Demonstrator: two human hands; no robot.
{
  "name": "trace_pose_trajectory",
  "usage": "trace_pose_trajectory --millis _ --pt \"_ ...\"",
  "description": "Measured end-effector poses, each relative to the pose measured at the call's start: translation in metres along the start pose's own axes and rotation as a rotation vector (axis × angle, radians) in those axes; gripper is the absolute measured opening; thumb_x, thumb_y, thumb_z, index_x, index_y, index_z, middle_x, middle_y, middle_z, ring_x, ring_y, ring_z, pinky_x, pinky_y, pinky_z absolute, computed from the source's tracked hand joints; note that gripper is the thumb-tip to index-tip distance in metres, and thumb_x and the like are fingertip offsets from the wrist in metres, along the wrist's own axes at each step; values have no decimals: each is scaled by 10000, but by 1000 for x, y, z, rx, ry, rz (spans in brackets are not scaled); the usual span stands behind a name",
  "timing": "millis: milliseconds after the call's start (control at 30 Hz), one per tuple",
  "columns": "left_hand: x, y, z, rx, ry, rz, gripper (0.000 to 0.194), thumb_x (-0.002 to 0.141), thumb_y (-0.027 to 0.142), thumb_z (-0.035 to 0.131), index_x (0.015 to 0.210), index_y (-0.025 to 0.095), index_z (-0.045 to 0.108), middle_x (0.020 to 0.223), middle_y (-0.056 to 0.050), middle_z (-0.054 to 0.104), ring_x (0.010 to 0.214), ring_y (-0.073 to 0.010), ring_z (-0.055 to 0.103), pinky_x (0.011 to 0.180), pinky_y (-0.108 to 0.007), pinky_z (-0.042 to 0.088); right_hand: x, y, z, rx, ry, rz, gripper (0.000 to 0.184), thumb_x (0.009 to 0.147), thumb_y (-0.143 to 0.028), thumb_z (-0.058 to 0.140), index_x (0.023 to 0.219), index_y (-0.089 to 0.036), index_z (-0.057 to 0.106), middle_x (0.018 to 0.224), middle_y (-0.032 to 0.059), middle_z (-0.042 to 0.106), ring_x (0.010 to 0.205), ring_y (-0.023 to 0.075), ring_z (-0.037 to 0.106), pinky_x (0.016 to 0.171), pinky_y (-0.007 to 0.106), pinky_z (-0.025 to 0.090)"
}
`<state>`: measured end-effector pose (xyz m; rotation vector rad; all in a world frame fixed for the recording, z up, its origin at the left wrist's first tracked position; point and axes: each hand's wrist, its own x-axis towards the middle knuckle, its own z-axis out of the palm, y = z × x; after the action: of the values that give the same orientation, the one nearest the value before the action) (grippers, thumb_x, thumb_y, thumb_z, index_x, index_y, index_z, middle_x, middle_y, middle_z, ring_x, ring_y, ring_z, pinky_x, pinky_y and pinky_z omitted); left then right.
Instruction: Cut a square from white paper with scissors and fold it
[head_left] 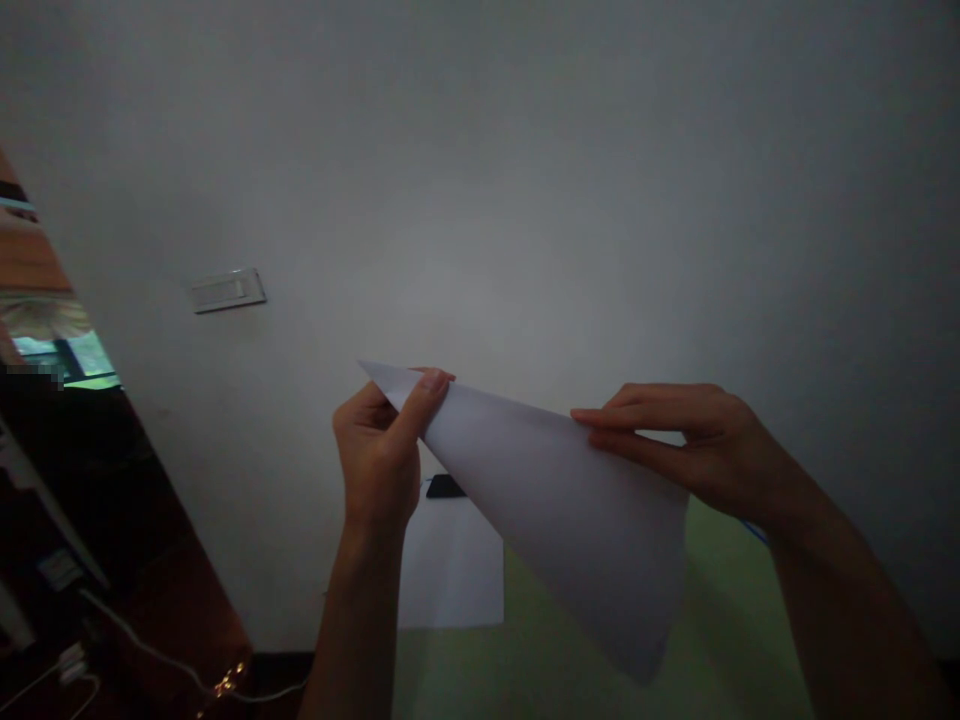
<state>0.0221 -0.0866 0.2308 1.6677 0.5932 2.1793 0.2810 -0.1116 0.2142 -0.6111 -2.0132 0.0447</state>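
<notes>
A white sheet of paper point(555, 490), folded to a sharp point at its left end, is held up in the air between both hands. My left hand point(386, 440) is closed on the paper near that point, thumb on the near face and fingers behind. Along the upper edge, my right hand point(682, 430) pinches the paper between thumb and fingers. The sheet widens toward the lower right, where its bottom corner hangs down. Part of my left hand's fingers is hidden behind the paper.
Below lies a light green tabletop point(735, 600) with another white sheet point(457, 570) on it and a black flat object point(445, 487) at that sheet's far edge. A pale wall with a switch plate point(229, 290) stands behind. White cables point(150, 645) run at the lower left.
</notes>
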Motion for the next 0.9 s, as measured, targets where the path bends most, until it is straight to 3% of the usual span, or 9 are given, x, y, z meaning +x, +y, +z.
trace_pose_trajectory --millis 233,367,500,633,900 --pt "1 -1 -1 44 -7 0 145 762 324 772 780 183 745 792 -51 727 692 -154 657 587 -239 498 0 0 1 -17 11 -12 259 919 -353 619 1145 -321 740 943 44 744 822 177 690 699 283 564" --pt "-1 -5 1 52 -61 -69 249 766 407 766 818 164 750 767 -57 714 664 -158 640 562 -241 480 0 0 3 -38 62 10 243 913 -368 628 1116 -320 753 946 46 742 829 186 689 712 295 568" --pt "-4 -8 5 54 -82 -119 347 776 466 747 647 152 678 599 -21 622 531 -124 551 483 -234 427 -1 -1 0 -41 79 15 239 907 -347 642 1122 -333 747 931 35 733 818 181 683 706 293 559" --pt "-3 -8 4 108 -64 -61 444 819 484 703 537 162 586 511 17 514 467 -86 438 439 -221 352 -3 0 -6 -48 69 -1 241 911 -339 642 1130 -343 742 907 28 723 789 171 673 679 287 544" --pt "4 -7 -7 134 -5 48 378 743 430 791 532 168 620 510 26 522 488 -93 461 472 -237 386 -8 0 -13 -60 76 6 220 909 -357 646 1099 -345 756 944 39 731 813 181 680 682 286 545"
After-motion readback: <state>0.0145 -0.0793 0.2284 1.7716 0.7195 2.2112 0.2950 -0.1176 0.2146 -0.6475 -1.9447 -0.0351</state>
